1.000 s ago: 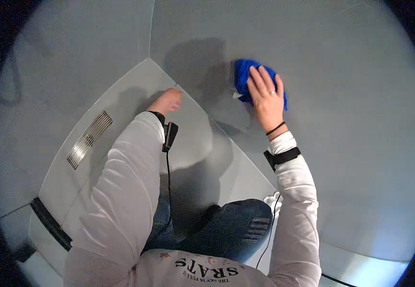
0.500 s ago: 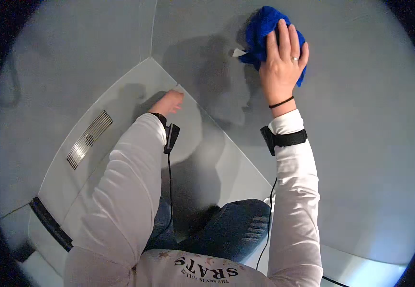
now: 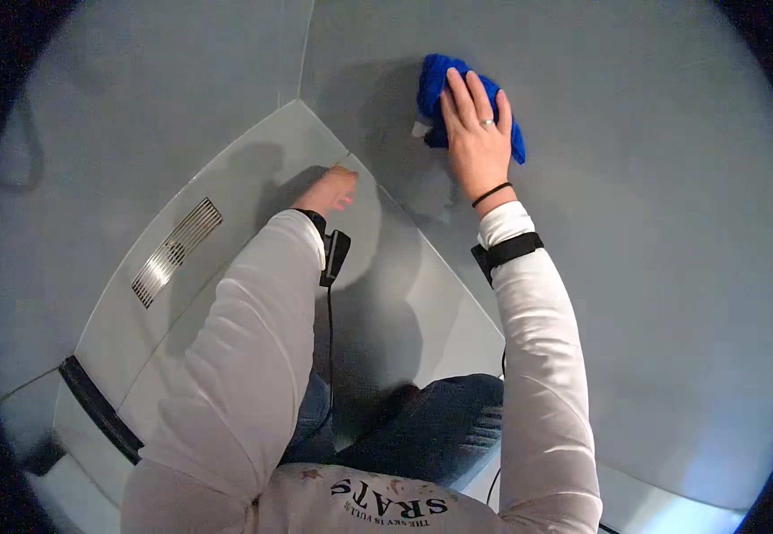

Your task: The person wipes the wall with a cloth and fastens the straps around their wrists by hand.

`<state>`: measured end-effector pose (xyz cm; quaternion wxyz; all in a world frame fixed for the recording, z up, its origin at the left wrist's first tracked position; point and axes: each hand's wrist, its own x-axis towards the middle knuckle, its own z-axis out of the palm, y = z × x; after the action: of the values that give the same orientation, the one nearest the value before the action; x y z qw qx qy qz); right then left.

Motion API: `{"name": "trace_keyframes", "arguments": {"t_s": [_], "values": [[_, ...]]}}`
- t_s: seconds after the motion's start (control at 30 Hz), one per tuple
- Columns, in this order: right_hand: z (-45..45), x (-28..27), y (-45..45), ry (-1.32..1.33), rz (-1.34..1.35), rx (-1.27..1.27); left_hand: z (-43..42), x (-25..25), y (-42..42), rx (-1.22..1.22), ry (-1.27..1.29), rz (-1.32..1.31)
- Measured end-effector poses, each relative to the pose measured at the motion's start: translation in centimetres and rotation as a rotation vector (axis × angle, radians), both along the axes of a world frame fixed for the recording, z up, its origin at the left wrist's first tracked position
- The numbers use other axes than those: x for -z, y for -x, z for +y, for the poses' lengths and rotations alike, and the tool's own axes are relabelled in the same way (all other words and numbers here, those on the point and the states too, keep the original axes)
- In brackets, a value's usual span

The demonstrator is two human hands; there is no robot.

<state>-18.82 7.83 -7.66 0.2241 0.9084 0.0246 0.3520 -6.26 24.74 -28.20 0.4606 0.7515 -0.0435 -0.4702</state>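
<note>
A crumpled blue cloth (image 3: 433, 82) lies against the grey wall at the upper middle, with a small white tag (image 3: 420, 129) at its left edge. Over the cloth lies my right hand (image 3: 480, 147), its fingers pressing and holding it to the wall; a ring and a black wristband show. My left hand (image 3: 335, 187) rests on the pale ledge (image 3: 431, 294) near its corner, fingers curled, with nothing visible in them. The palm side of this hand is hidden.
A slotted metal grille (image 3: 177, 252) sits in the ledge at the left. A black strip (image 3: 101, 409) runs along the lower left edge. Thin black cables (image 3: 330, 347) hang from the straps on both forearms. My knees in jeans (image 3: 440, 414) are below.
My right hand and the cloth first went up and right across the wall, then back left and slightly down. My left hand stays on the ledge; the view has shifted slightly.
</note>
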Motion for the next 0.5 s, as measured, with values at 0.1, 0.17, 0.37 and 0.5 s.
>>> {"name": "trace_keyframes", "arguments": {"t_s": [0.1, 0.17, 0.37, 0.5], "values": [[0.5, -0.4, 0.0, 0.03, 0.074, 0.012, 0.2, -1.3, -0.1, -0.021, 0.02, 0.02], [0.6, -0.7, 0.2, 0.012, 0.114, -0.011, 0.1, -2.6, 0.2, -0.034, 0.026, 0.045], [0.6, -1.0, 0.3, 0.036, 0.232, -0.042, 0.4, -5.5, 0.7, -0.035, 0.102, 0.037], [0.5, -0.8, 0.3, 0.068, 0.298, -0.063, -0.4, -4.9, -0.1, -0.058, 0.025, 0.032]]}}
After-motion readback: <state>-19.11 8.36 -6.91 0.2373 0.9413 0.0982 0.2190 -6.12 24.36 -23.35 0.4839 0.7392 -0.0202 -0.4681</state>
